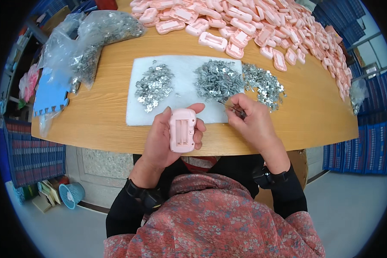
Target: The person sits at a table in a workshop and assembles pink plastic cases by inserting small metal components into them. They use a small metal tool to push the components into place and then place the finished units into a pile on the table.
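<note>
head view looks down on a person seated at a wooden table (116, 129), the left hand (165, 137) wrapped around a pink plastic case (182, 130) with fingers and thumb clamped on its sides, the open recessed side turned up and held just over the near edge of the table. the right hand (253, 122) sits just beside it, fingertips pinched together on what looks like a thin metal tool or piece (230, 106) pointing into the middle heap of small metal parts (217, 79); what exactly is pinched is too small to tell. to do this step well, i judge the case should be kept level and steady with the recess facing up, only one small part should be picked at a time, and the pinch should be kept firm, since these pieces look slippery and easy to drop. the heaps rest on a white foam pad (185, 107), with a second heap (154, 86) to the left and a third heap (264, 86) spilling off its right edge onto the wood. a large pile of pink cases (262, 26) fills the far side of the table, and clear bags of metal parts (94, 38) lie at far left beside a blue foam piece (49, 96). below the table a blue basket (72, 193) stands on a pale floor, and blue crates (365, 146) are stacked at the right.
</note>
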### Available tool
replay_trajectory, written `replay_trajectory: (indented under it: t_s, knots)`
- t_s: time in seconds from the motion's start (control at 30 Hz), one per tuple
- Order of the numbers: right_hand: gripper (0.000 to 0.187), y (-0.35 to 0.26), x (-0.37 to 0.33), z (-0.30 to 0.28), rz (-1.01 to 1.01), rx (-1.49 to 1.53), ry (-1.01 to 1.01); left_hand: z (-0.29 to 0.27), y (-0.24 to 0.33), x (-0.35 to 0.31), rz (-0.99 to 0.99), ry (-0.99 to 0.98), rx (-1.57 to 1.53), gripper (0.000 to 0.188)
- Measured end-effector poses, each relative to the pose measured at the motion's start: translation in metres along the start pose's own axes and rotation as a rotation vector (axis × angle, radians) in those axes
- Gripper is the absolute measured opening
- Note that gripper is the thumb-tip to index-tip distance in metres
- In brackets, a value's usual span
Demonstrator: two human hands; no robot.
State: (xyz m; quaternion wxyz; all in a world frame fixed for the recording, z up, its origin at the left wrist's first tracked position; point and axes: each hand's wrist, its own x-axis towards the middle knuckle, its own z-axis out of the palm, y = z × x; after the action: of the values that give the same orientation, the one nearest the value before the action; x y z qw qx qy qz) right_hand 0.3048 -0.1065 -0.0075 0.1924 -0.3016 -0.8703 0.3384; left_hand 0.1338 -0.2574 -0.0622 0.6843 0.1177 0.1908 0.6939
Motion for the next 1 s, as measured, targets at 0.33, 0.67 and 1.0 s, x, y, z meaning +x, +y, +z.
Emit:
replay_trajectory:
  t_s: [0.33, 0.67, 1.0]
  knots:
    - [0.017, -0.019, 0.006, 0.009, 0.061, 0.435, -0.083, -0.002, -0.001, -0.005, 0.028, -0.027, -0.036, 0.066]
    - [0.015, -0.049, 0.014, 0.012, -0.033, 0.297, -0.219, 0.000, 0.001, -0.002, -0.002, 0.067, 0.016, 0.050]
    - [0.014, -0.024, 0.006, 0.001, 0.078, 0.365, -0.284, 0.019, -0.007, 0.011, 0.111, 0.213, 0.436, 0.052]
